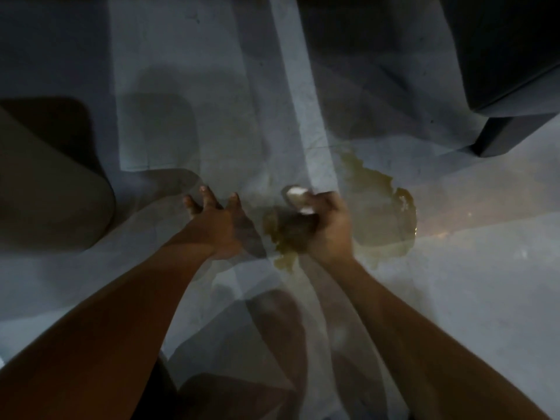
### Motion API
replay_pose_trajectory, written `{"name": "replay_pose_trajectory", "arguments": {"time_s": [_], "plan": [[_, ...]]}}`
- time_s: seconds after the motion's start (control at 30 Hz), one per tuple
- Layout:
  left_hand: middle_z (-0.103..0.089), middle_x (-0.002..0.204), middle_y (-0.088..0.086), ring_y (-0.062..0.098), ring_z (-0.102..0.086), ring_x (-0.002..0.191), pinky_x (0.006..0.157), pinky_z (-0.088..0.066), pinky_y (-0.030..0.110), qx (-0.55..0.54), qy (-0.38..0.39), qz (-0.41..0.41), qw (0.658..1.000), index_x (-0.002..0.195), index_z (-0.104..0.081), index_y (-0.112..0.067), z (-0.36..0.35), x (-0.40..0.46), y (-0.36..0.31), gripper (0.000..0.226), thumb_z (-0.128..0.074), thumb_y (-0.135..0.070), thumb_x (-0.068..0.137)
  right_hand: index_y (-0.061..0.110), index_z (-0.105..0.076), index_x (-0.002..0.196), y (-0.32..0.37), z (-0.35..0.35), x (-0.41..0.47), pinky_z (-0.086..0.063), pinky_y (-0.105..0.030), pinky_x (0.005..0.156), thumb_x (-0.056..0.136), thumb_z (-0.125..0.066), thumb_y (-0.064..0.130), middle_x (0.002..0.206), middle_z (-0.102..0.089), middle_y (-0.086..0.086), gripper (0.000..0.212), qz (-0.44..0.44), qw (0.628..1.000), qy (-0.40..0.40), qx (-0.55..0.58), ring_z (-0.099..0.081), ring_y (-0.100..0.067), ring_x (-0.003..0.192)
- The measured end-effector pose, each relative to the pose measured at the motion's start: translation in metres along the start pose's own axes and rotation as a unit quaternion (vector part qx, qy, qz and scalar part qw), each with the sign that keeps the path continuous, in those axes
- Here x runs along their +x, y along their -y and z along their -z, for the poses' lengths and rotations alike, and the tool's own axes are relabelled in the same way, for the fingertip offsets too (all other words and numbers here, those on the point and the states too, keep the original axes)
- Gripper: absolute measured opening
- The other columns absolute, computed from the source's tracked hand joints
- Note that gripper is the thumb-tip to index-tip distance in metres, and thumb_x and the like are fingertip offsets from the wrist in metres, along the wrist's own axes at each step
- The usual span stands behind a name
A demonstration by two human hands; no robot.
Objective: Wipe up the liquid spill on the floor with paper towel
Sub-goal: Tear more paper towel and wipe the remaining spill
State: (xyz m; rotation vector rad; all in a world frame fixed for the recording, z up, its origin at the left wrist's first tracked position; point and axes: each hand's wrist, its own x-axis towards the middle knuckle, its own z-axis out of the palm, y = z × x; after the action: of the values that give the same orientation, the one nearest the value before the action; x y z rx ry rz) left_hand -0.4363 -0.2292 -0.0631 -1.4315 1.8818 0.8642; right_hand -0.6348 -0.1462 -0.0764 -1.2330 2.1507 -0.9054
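A yellowish-brown puddle (380, 207) spreads over the pale floor, right of centre. My right hand (328, 227) grips a wad of paper towel (298, 197), white at its top and stained brown lower down, just above the puddle's left part. My left hand (216, 221) hovers to the left of the wad with its fingers spread and holds nothing. Both forearms reach in from the bottom of the view.
A dark box-like piece of furniture (509, 71) stands at the top right, close to the puddle's far side. A rounded beige object (51, 189) sits at the left edge. Pale floor (485, 298) lies to the right and in the middle.
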Motion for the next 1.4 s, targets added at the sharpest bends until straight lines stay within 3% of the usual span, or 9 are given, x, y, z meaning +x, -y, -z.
{"name": "replay_pose_trajectory", "arguments": {"time_s": [0.2,0.33,0.47,0.63,0.8,1.0,1.17,1.3,1.4], "plan": [[0.022,0.163,0.028,0.059,0.024,0.143,0.118,-0.009,0.067,-0.047,-0.025,0.036,0.998,0.162,0.005,-0.024,0.002,-0.009,-0.015,0.074,-0.039,-0.027,0.103,0.015,-0.073,0.105,-0.081,0.057,0.055,-0.043,-0.031,0.098,0.076,-0.069,0.028,0.112,-0.062,-0.017,0.032,-0.110,0.954,-0.020,-0.279,-0.054,-0.036,0.108],[0.022,0.160,0.034,0.062,0.025,0.141,0.118,-0.008,0.069,-0.020,-0.015,0.031,0.999,0.162,0.008,-0.019,0.000,-0.007,-0.012,0.080,-0.045,-0.023,0.102,0.021,-0.067,0.092,-0.061,0.013,0.026,-0.048,-0.042,0.084,0.084,-0.070,0.022,0.105,-0.056,-0.013,0.008,-0.130,0.981,-0.025,-0.145,-0.061,-0.027,0.092],[0.023,0.160,0.033,0.059,0.027,0.141,0.118,0.000,0.068,-0.022,-0.014,0.019,0.999,0.161,0.008,-0.021,0.002,-0.010,-0.012,0.077,-0.042,-0.028,0.104,0.030,-0.061,0.105,-0.021,-0.049,-0.016,-0.039,-0.011,0.081,0.086,-0.067,0.006,0.094,-0.047,0.020,0.031,0.074,0.990,0.058,-0.104,-0.048,0.008,0.088],[0.023,0.159,0.035,0.059,0.029,0.140,0.116,0.005,0.072,-0.011,-0.003,0.006,1.000,0.160,0.012,-0.018,0.003,-0.008,-0.007,0.090,-0.051,-0.031,0.097,0.008,-0.050,0.075,0.007,-0.034,-0.014,-0.047,-0.024,0.053,0.085,-0.058,-0.006,0.062,-0.051,-0.002,0.019,-0.029,0.986,-0.029,0.164,-0.056,-0.018,0.059],[0.019,0.159,0.037,0.058,0.027,0.142,0.117,0.002,0.069,0.002,0.002,0.024,1.000,0.161,0.013,-0.014,0.009,-0.016,-0.019,0.088,-0.050,-0.025,0.099,0.005,-0.072,0.111,-0.063,0.054,0.021,-0.033,0.004,0.078,0.086,-0.054,0.003,0.102,-0.065,-0.015,0.031,-0.023,0.995,-0.073,-0.057,-0.061,-0.006,0.092],[0.024,0.162,0.026,0.059,0.024,0.143,0.120,-0.010,0.065,-0.005,-0.007,0.027,1.000,0.161,0.011,-0.022,0.008,-0.014,-0.018,0.082,-0.047,-0.020,0.103,0.007,-0.070,0.115,-0.109,0.105,0.041,-0.046,-0.029,0.092,0.088,-0.064,0.031,0.110,-0.062,-0.022,0.037,-0.214,0.959,-0.120,-0.139,-0.062,-0.040,0.098],[0.021,0.159,0.035,0.063,0.024,0.140,0.117,-0.001,0.071,-0.009,-0.010,0.024,1.000,0.160,0.013,-0.021,-0.007,0.007,-0.006,0.084,-0.043,-0.035,0.099,0.051,-0.052,0.090,-0.071,0.020,0.001,-0.039,-0.008,0.079,0.083,-0.057,0.007,0.094,-0.044,0.027,0.045,-0.108,0.989,-0.005,-0.104,-0.045,0.013,0.084],[0.022,0.160,0.034,0.062,0.024,0.142,0.117,-0.001,0.071,-0.017,-0.005,0.021,1.000,0.161,0.010,-0.024,-0.004,0.006,-0.004,0.082,-0.042,-0.037,0.099,0.024,-0.060,0.089,-0.024,-0.018,-0.012,-0.055,-0.038,0.067,0.066,-0.073,0.016,0.087,-0.060,-0.005,0.028,0.008,0.997,0.049,-0.054,-0.063,-0.017,0.077],[0.024,0.159,0.035,0.063,0.025,0.140,0.117,-0.003,0.071,-0.032,0.000,0.023,0.999,0.161,0.011,-0.025,0.000,0.005,-0.004,0.085,-0.046,-0.029,0.098,0.006,-0.069,0.107,-0.025,0.024,0.029,-0.046,-0.015,0.077,0.083,-0.065,0.014,0.095,-0.065,-0.018,0.025,0.047,0.982,-0.017,-0.180,-0.061,-0.013,0.082]]}}
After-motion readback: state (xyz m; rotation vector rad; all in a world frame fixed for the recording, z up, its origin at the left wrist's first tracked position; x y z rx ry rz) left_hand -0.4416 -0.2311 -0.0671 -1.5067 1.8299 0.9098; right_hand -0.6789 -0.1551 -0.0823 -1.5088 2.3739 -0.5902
